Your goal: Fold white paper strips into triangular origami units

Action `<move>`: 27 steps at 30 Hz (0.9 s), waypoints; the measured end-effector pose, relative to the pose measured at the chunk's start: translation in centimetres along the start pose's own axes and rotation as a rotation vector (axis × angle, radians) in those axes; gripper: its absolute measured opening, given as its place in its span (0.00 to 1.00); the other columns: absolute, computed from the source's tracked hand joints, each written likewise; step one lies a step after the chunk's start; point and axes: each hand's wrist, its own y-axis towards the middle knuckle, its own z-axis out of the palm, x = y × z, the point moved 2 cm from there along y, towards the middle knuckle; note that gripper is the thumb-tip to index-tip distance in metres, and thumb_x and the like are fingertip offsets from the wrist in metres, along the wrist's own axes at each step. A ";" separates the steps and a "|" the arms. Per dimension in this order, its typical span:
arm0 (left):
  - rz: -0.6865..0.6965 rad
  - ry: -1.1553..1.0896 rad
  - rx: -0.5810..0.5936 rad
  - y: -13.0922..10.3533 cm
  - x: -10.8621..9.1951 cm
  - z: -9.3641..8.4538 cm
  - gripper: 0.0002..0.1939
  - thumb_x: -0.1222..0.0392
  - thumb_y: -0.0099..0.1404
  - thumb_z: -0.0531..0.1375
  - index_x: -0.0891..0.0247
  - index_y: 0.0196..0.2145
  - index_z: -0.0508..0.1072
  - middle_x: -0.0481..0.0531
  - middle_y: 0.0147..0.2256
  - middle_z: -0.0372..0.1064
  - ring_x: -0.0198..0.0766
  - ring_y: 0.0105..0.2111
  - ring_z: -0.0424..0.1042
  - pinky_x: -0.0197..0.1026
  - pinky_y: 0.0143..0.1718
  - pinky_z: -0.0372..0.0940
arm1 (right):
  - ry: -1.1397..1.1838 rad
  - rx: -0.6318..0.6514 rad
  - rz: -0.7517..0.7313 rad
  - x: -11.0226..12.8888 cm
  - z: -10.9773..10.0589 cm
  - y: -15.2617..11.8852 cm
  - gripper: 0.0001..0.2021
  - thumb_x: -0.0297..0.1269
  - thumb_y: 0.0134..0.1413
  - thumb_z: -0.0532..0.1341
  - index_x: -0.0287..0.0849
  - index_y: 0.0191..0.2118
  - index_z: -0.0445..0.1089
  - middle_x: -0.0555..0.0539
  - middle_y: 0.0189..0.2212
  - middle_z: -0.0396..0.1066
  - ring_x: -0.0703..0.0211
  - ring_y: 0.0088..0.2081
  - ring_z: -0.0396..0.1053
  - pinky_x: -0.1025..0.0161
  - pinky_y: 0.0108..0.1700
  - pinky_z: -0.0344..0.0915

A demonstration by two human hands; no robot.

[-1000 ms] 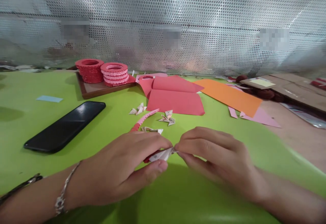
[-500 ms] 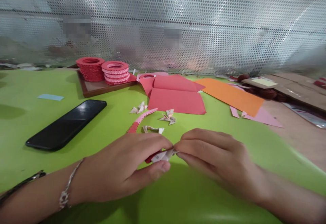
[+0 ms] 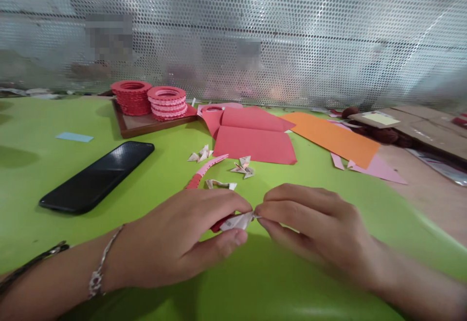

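Observation:
A small folded paper piece (image 3: pixel 237 221), whitish with print on it, is pinched between the thumb and fingers of my left hand (image 3: pixel 182 236). Something red shows beside it within the same grip, mostly hidden. My right hand (image 3: pixel 314 228) pinches the paper's narrow right tip between thumb and fingertips. Just beyond my hands lie a folded paper crane (image 3: pixel 243 167), a second small folded paper figure (image 3: pixel 200 153) and a bent paper strip (image 3: pixel 221 185). Near them a curved red-and-pink scalloped paper strip (image 3: pixel 204 169) runs partly behind my left hand.
A black phone (image 3: pixel 98 177) lies on the green table (image 3: pixel 255 282) at left. Stacks of red rings (image 3: pixel 131 99) and pink rings (image 3: pixel 168 104) stand on a brown tray (image 3: pixel 146 129). Red paper (image 3: pixel 255 144), orange paper (image 3: pixel 332 138) and brown packages (image 3: pixel 423 121) lie farther back, before a perforated metal panel (image 3: pixel 284 19).
The view has shifted slightly. Both hands keep their pinch on the folded paper, and a little more of its right tip shows between them.

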 end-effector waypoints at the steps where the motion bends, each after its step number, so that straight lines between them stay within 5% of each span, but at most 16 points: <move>1: 0.002 0.002 0.004 0.0 0.0 0.0 0.09 0.61 0.63 0.47 0.62 0.39 0.63 0.47 0.33 0.67 0.34 0.30 0.65 0.34 0.32 0.57 | -0.009 0.013 0.004 0.0 0.0 0.0 0.06 0.28 0.54 0.53 0.40 0.31 0.66 0.48 0.30 0.69 0.67 0.29 0.67 0.71 0.31 0.63; 22: -0.036 -0.013 0.029 -0.1 0.4 0.5 0.10 0.58 0.63 0.48 0.61 0.39 0.64 0.46 0.34 0.67 0.35 0.32 0.65 0.34 0.32 0.56 | -0.137 0.122 -0.127 1.7 -0.9 1.3 0.23 0.23 0.58 0.40 0.38 0.22 0.67 0.46 0.21 0.69 0.64 0.19 0.65 0.68 0.20 0.62; 27: -0.029 0.034 0.048 0.0 0.4 0.3 0.08 0.60 0.63 0.47 0.63 0.35 0.64 0.47 0.29 0.65 0.34 0.27 0.63 0.35 0.28 0.55 | -0.012 0.224 -0.062 1.1 -0.4 1.0 0.16 0.29 0.60 0.42 0.39 0.36 0.66 0.47 0.29 0.70 0.65 0.25 0.68 0.69 0.27 0.66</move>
